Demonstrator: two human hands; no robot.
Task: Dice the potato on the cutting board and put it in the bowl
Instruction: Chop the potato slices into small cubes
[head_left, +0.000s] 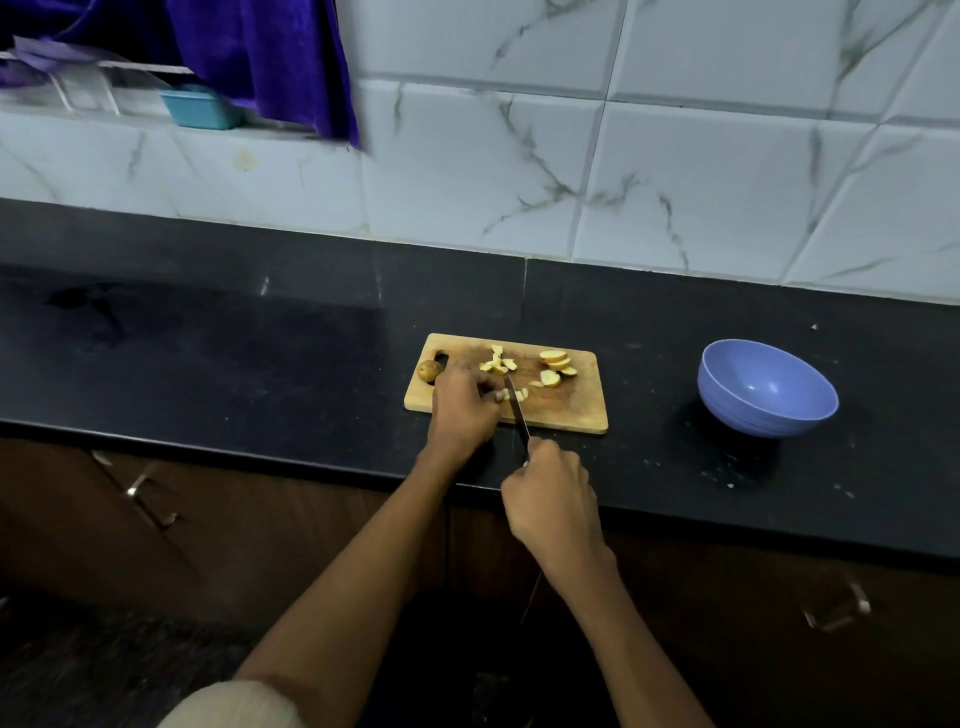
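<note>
Keep left hand (464, 410) pinching potato slices (511, 395), fingertips tucked, while right hand (550, 499), gripping knife (518, 410), cuts straight down.

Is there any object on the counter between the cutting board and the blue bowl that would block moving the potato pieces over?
Nothing visible does. Between the cutting board and the bowl only bare black counter shows, with a few small crumbs. The diced potato and slices lie on the board, bowl to their right.
</note>
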